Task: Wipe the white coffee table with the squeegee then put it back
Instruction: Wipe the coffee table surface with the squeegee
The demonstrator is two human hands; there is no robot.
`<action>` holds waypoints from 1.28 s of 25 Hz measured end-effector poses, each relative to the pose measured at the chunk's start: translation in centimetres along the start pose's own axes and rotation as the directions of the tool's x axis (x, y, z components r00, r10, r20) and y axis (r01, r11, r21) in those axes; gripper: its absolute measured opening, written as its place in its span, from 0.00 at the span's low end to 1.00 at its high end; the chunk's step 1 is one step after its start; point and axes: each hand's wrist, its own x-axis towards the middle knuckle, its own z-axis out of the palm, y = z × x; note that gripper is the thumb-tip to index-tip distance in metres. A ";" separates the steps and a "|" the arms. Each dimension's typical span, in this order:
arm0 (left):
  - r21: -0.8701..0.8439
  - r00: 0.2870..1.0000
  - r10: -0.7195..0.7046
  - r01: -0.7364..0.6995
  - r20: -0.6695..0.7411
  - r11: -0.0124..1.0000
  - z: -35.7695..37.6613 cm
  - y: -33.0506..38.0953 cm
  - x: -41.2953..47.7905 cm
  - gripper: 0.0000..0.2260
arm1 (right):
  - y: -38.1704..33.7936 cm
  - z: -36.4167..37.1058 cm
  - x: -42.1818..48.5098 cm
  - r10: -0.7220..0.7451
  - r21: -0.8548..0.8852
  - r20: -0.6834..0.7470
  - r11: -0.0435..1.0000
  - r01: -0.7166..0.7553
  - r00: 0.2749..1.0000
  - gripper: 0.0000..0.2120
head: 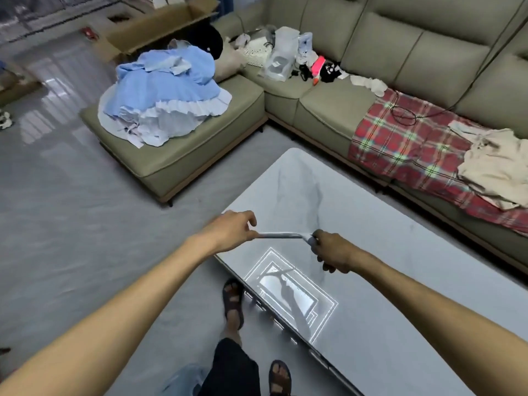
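Sandalled feet (233, 302) and bare forearms, lower frame; person standing at the desk's long near edge.

Left hand (231, 228): fingers curled, pinching the left end of the squeegee (281, 235).

Right hand (333, 254): closed in a fist round the squeegee's handle end.

Squeegee: grey bar, held between both hands, long axis running left to right across the near-left part of the desk (400, 281). Both hands equally near, one at each end. Whether the blade edge touches the surface cannot be told; handle hidden inside the right fist.

Desk: white, glossy, bare, reflecting a ceiling light; right end cut off by frame.

Judgement: next stroke likely draws the bar across its own length.

Storage place for the squeegee: not identifiable.
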 end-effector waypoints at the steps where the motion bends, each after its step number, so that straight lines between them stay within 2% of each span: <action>1: 0.006 1.000 0.001 -0.001 0.028 1.000 -0.1 -1.2 3.1 0.16 | 0.0 0.1 2.2 0.038 0.046 0.013 0.998 -0.038 0.999 0.13; 5: -0.021 0.986 -0.017 0.021 0.163 1.000 -0.4 -7.5 18.7 0.17 | -0.3 -0.1 14.1 0.228 0.153 0.003 0.962 -0.226 0.974 0.14; 9: -0.069 0.991 -0.039 0.049 0.128 0.996 0.6 -11.3 31.2 0.16 | -2.3 -3.4 25.2 0.314 0.225 -0.096 0.931 -0.287 0.944 0.11; 11: -0.065 0.996 -0.021 0.027 0.086 0.998 2.4 -12.7 36.3 0.15 | -3.0 -4.7 30.6 0.333 0.308 -0.096 0.906 -0.290 0.938 0.10; 13: -0.004 0.995 -0.013 0.013 0.102 1.000 5.5 -14.3 41.4 0.14 | -2.5 -5.6 36.1 0.362 0.338 -0.083 0.887 -0.315 0.929 0.09; 15: 0.063 0.992 -0.030 0.023 0.122 0.998 8.8 -16.0 45.6 0.13 | -1.4 -6.4 41.2 0.339 0.273 -0.158 0.918 -0.288 0.928 0.07; 18: 0.063 0.998 -0.036 0.032 0.061 0.997 12.6 -17.6 49.7 0.14 | -0.1 -9.9 47.9 0.213 0.073 -0.344 0.977 -0.200 0.915 0.05; 20: 0.042 0.998 -0.020 0.018 0.052 0.999 14.5 -17.9 51.5 0.14 | -0.1 -12.4 52.3 0.204 0.084 -0.404 0.979 -0.186 0.892 0.04; 21: 0.033 0.998 -0.017 0.015 0.064 0.999 15.1 -17.9 52.1 0.15 | -0.4 -13.4 54.4 0.218 0.102 -0.422 0.976 -0.193 0.880 0.07; 24: 0.083 0.991 -0.039 0.028 0.128 0.996 15.8 -17.3 52.9 0.22 | -1.3 -14.4 59.2 0.274 0.126 -0.422 0.962 -0.243 0.864 0.15; 27: 0.073 0.986 -0.062 0.052 0.153 0.996 16.1 -17.1 53.5 0.22 | -1.2 -12.9 60.6 0.271 0.028 -0.390 0.959 -0.283 0.880 0.18; 29: 0.025 0.982 -0.092 0.089 0.168 0.996 16.1 -17.1 53.8 0.18 | 0.2 -11.1 59.5 0.207 -0.076 -0.394 0.963 -0.257 0.895 0.21; 32: 0.036 0.976 -0.103 0.098 0.193 0.995 16.0 -17.0 54.0 0.17 | 3.3 -7.7 55.2 0.090 -0.234 -0.376 0.954 -0.188 0.922 0.26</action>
